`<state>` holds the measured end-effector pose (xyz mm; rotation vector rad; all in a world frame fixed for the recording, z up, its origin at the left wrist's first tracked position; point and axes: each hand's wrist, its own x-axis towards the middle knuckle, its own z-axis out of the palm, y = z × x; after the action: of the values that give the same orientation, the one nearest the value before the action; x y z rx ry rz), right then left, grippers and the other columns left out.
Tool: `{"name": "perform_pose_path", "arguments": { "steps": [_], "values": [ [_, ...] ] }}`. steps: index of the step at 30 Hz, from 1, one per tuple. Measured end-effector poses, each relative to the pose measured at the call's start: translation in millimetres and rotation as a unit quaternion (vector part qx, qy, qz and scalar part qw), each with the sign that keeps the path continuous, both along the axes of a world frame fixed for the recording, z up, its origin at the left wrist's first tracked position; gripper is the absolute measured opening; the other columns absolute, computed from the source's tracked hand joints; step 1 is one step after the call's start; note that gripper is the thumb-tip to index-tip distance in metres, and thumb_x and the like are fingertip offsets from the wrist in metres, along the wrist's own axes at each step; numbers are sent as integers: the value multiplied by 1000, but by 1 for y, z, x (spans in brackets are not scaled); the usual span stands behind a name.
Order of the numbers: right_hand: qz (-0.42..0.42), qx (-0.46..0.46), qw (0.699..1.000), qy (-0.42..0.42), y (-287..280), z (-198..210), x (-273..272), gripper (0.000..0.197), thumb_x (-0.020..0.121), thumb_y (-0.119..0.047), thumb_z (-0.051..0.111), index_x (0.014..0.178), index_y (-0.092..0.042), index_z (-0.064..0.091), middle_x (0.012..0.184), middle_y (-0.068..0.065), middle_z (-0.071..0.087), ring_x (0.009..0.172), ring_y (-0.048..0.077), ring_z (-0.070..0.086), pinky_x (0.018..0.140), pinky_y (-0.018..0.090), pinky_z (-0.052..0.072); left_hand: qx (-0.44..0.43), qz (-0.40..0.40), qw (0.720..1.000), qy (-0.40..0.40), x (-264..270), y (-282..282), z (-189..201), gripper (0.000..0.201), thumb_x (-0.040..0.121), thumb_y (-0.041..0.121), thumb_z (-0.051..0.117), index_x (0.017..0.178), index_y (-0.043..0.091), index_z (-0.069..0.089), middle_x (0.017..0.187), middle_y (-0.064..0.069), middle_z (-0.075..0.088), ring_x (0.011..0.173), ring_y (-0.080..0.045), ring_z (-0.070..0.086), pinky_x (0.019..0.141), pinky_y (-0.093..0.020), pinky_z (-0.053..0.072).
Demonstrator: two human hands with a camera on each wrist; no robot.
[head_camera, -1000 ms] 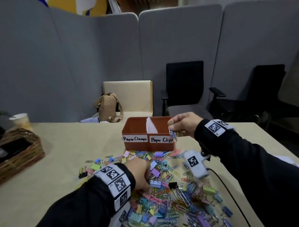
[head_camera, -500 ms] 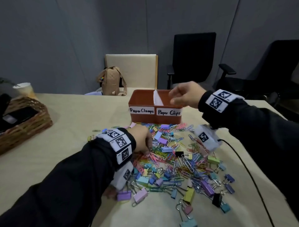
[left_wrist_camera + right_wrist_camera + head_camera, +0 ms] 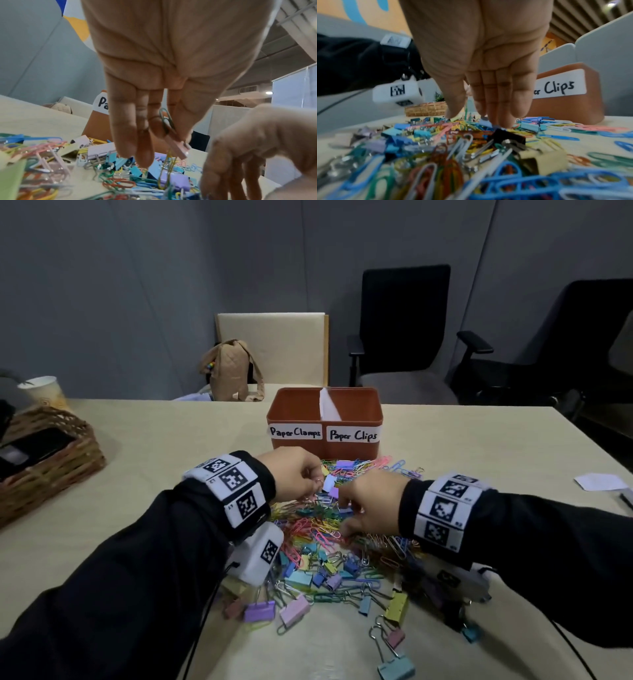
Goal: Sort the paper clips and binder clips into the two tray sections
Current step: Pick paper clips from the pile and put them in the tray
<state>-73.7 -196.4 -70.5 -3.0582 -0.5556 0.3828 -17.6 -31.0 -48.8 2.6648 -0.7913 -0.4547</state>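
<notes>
A brown tray (image 3: 376, 409) stands mid-table with a white divider, labelled "Paper Clamps" on the left and "Paper Clips" on the right. In front of it lies a mixed pile of coloured paper clips and binder clips (image 3: 329, 546). My left hand (image 3: 317, 482) hovers over the pile's far side. In the left wrist view the left hand (image 3: 164, 142) pinches a pink binder clip (image 3: 176, 145) with a green paper clip (image 3: 165, 119) caught against it. My right hand (image 3: 342, 515) reaches down into the pile. Its straight fingers (image 3: 503, 108) touch the clips.
A wicker basket (image 3: 44, 460) and a paper cup (image 3: 42, 392) stand at the left edge. A brown bag (image 3: 233, 371) rests on the cream chair behind the table, with black office chairs (image 3: 404, 326) beside it. A white paper slip (image 3: 601, 481) lies at the right.
My right hand has dropped from above the Paper Clips section down to the pile. My left hand has shifted toward the tray side of the pile. The head view has tilted downward.
</notes>
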Motion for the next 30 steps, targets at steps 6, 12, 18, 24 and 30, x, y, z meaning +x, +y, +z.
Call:
{"name": "perform_pose_path", "arguments": {
  "steps": [6, 12, 18, 24, 30],
  "values": [
    [44, -60, 997, 20, 16, -7, 2, 55, 85, -39, 68, 134, -29, 44, 110, 5, 63, 99, 27, 60, 70, 30, 46, -39, 56, 993, 94, 0, 5, -6, 19, 95, 3, 51, 79, 12, 57, 76, -8, 67, 80, -23, 70, 74, -33, 58],
    [79, -44, 995, 34, 19, -6, 1, 24, 88, -19, 61, 110, -26, 56, 96, 2, 58, 90, 26, 57, 72, 33, 50, -107, 82, 980, 146, -1, 10, -6, 24, 97, -3, 41, 102, 9, 61, 76, -7, 59, 70, -17, 64, 63, -24, 56],
    [71, -2, 997, -7, 10, -6, 1, 16, 83, -7, 54, 92, -18, 62, 80, -1, 55, 73, 21, 46, 59, 25, 33, -166, 73, 964, 195, 2, 15, -6, 19, 95, -5, 49, 89, 9, 61, 77, -9, 67, 69, -17, 67, 61, -23, 56],
    [-44, 141, 988, 39, -10, 5, 8, 25, 83, -10, 68, 72, -27, 52, 70, -12, 53, 72, 14, 53, 63, 21, 42, -85, 69, 993, 45, 15, 24, -9, 7, 85, 5, 69, 85, 11, 72, 74, 4, 72, 61, 4, 64, 63, -9, 47],
    [-170, 345, 916, 111, -31, 22, 14, 18, 88, 5, 60, 80, -10, 53, 64, 7, 62, 65, 23, 63, 57, 28, 52, 68, 58, 993, -79, 15, 18, -15, 28, 86, 18, 69, 113, 27, 66, 102, 4, 62, 86, -11, 54, 79, -25, 46]
  ]
}}
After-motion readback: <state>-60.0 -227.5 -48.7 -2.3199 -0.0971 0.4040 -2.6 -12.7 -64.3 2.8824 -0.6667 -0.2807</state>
